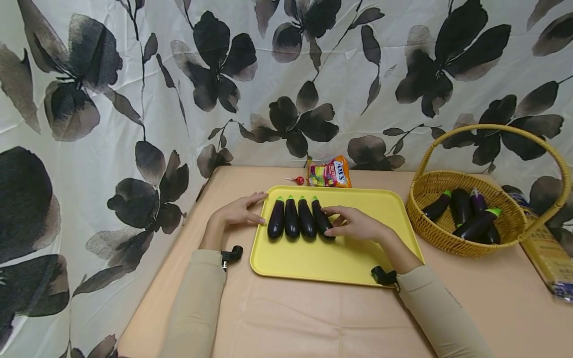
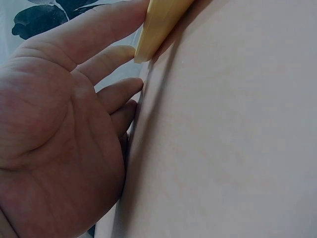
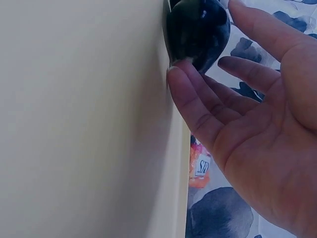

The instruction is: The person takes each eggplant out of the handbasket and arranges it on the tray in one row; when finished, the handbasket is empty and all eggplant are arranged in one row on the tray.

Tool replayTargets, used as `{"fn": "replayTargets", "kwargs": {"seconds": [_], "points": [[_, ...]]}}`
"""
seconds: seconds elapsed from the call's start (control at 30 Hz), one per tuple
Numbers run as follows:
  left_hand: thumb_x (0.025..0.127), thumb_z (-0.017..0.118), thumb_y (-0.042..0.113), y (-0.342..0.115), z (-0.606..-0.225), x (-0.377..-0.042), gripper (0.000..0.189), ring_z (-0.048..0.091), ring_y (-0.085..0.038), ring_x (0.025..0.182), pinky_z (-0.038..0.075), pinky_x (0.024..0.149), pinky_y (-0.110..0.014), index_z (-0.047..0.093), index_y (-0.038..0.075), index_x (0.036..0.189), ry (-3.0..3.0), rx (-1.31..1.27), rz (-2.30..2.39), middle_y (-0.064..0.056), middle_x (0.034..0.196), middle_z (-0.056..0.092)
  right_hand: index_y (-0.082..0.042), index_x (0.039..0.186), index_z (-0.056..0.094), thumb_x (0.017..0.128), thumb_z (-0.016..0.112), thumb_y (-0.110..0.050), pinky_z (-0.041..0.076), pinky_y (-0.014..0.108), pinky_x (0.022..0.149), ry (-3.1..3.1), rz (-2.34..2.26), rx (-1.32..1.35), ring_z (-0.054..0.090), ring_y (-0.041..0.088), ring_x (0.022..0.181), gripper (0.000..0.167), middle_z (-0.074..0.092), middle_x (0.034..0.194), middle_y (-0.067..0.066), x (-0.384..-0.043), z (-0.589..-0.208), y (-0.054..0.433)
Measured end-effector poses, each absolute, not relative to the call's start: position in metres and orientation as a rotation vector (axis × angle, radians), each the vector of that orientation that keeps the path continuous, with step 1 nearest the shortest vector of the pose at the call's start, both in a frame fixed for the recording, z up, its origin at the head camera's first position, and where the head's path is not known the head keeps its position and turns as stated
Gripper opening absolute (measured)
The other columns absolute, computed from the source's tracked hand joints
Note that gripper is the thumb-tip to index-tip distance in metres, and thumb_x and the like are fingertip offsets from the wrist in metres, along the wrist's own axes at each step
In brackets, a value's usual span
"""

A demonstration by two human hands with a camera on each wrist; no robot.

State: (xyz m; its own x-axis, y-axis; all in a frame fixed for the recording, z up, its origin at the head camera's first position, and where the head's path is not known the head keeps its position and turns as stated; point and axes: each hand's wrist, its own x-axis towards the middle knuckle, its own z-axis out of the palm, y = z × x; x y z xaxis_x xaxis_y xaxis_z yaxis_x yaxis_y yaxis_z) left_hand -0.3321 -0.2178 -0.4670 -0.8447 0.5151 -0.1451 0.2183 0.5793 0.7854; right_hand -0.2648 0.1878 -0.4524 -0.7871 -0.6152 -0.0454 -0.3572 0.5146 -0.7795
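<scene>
Several dark purple eggplants point(image 1: 292, 219) with green tops lie side by side in a row on the yellow tray point(image 1: 313, 266), stems toward the back. My right hand point(image 1: 351, 222) holds the rightmost eggplant point(image 1: 320, 219), thumb by its rounded lower end and fingertips along its right side. In the right wrist view, that eggplant point(image 3: 198, 32) shows between the thumb and the fingers. My left hand point(image 1: 240, 210) rests at the tray's left edge, fingers spread and fairly straight. Fingertips touch the tray's rim point(image 2: 148, 47) in the left wrist view.
On the right stands a wicker basket point(image 1: 465, 249) with a tall handle, holding several eggplants point(image 1: 476, 223). A yellow package point(image 1: 543, 248) lies beside it. Behind the tray are a bright candy bag point(image 1: 329, 173) and a red lollipop point(image 1: 299, 180). A floral curtain point(image 1: 250, 134) hangs at the table's back.
</scene>
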Motion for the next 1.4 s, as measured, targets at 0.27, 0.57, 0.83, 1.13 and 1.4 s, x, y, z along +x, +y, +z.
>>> {"fn": "replayTargets", "kwargs": {"seconds": [0.27,0.57,0.83,1.13,1.4], "points": [[0.083,0.09,0.024,-0.218,-0.468,-0.333,0.097,0.003,-0.03,0.164,0.002,0.132,-0.053,0.036,0.018,0.163,2.445,0.587,1.17,-0.01,0.175,0.016,-0.004,0.155,0.047,0.096,0.077,-0.032,0.052,0.054,0.108,2.463,-1.147,-0.811,0.064,0.028,0.114,0.072,0.051,0.156,0.019,-0.265,-0.452,0.189],[0.083,0.088,0.017,-0.217,-0.468,-0.332,0.096,0.002,-0.032,0.164,0.0,0.132,-0.053,0.035,0.014,0.164,2.448,0.591,1.18,-0.013,0.175,0.015,-0.003,0.153,0.049,0.097,0.075,-0.029,0.053,0.053,0.107,2.433,-1.156,-0.802,0.068,0.027,0.115,0.067,0.051,0.155,0.021,-0.265,-0.452,0.188],[0.083,0.089,0.021,-0.218,-0.468,-0.333,0.096,0.004,-0.031,0.164,0.002,0.132,-0.054,0.036,0.016,0.163,2.446,0.599,1.186,-0.012,0.175,0.016,-0.005,0.154,0.048,0.096,0.077,-0.029,0.052,0.055,0.108,2.44,-1.143,-0.797,0.068,0.026,0.114,0.07,0.051,0.155,0.022,-0.265,-0.452,0.187],[0.082,0.09,0.028,-0.218,-0.467,-0.332,0.098,0.005,-0.029,0.164,0.003,0.133,-0.052,0.037,0.019,0.163,2.453,0.597,1.166,-0.009,0.175,0.017,-0.001,0.156,0.044,0.095,0.078,-0.026,0.054,0.054,0.105,2.449,-1.153,-0.817,0.07,0.024,0.109,0.074,0.051,0.152,0.028,-0.264,-0.445,0.191],[0.082,0.09,0.03,-0.219,-0.469,-0.334,0.099,0.005,-0.029,0.164,0.004,0.133,-0.052,0.036,0.019,0.164,2.461,0.609,1.156,-0.008,0.175,0.018,-0.006,0.155,0.047,0.096,0.077,-0.027,0.056,0.055,0.102,2.579,-1.156,-0.855,0.067,0.033,0.118,0.07,0.051,0.153,0.024,-0.26,-0.425,0.207]]}}
